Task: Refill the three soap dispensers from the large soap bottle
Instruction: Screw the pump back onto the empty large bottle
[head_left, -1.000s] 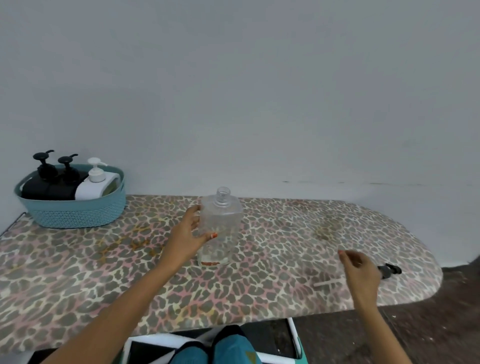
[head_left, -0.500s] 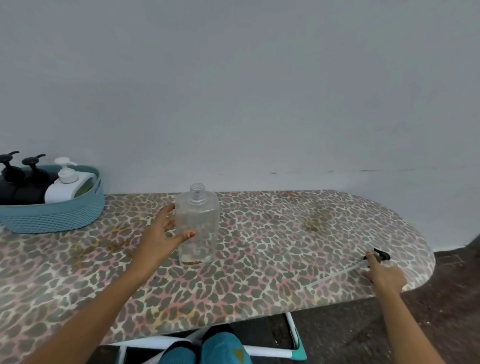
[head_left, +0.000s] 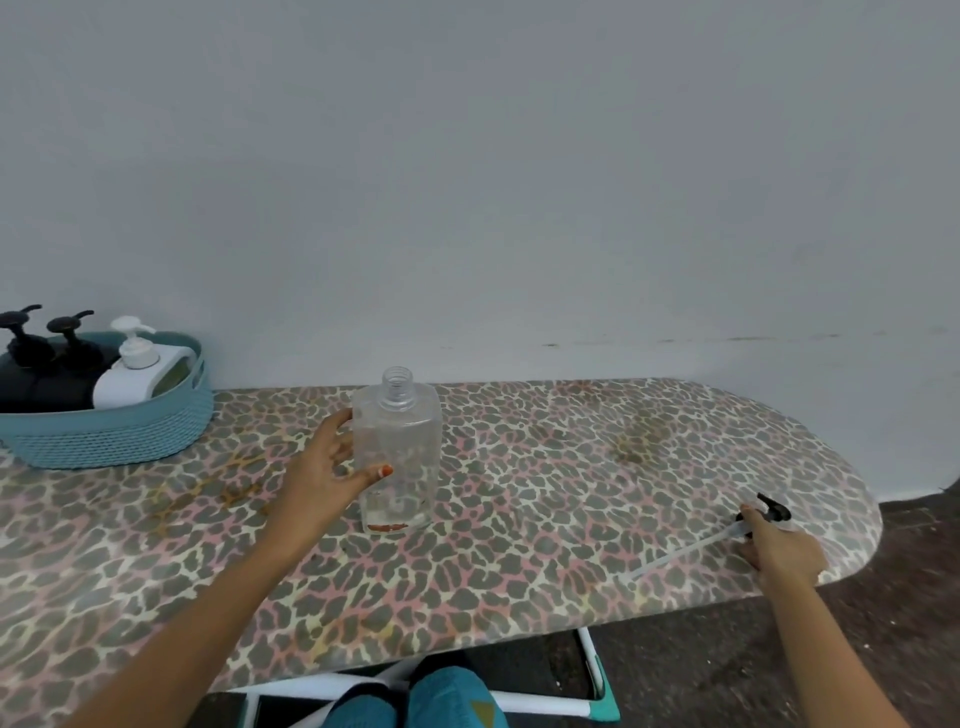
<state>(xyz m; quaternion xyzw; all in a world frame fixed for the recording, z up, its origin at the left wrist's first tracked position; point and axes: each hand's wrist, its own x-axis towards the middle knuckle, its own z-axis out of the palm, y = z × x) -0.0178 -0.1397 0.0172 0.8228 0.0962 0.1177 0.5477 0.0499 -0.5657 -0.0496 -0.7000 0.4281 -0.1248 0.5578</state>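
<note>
The clear dispenser bottle (head_left: 397, 447), uncapped and upright on the leopard-print board (head_left: 545, 519), is clasped by the left hand (head_left: 327, 475), while far to that hand's right the right hand (head_left: 779, 543) pinches the black pump head (head_left: 771, 510) lying at the board's end, the teal basket (head_left: 109, 431) of dispensers off to the left hand's left

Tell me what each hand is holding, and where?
The left hand grips the clear bottle by its side. The right hand rests on the pump near its black head; a closed grip cannot be told.
</note>
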